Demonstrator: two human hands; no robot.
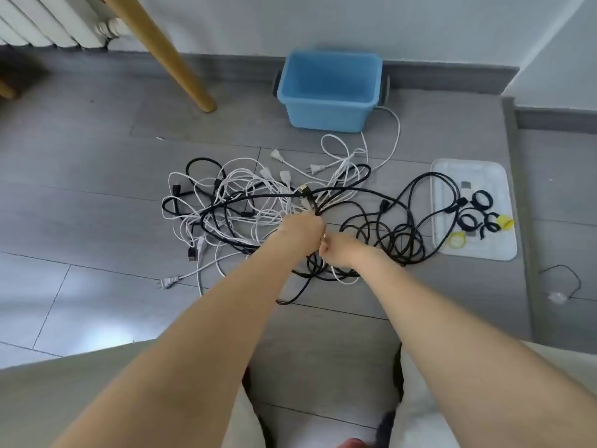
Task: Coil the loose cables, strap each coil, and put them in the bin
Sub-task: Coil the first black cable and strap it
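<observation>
Here, left hand (303,229) and right hand (336,253) each grip tangled cables (245,202), blue bin (328,92) behind

Soft even daylight, pale glare on floor (80,286) (left side), slightly blurred, wide-angle edge bending

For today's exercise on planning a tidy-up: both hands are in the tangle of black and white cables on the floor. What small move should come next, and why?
Probably lift the gripped black cable free of the pile. Both the left hand and right hand grip cables mid-tangle, nothing is coiled yet, and the blue bin holds nothing visible.
</observation>
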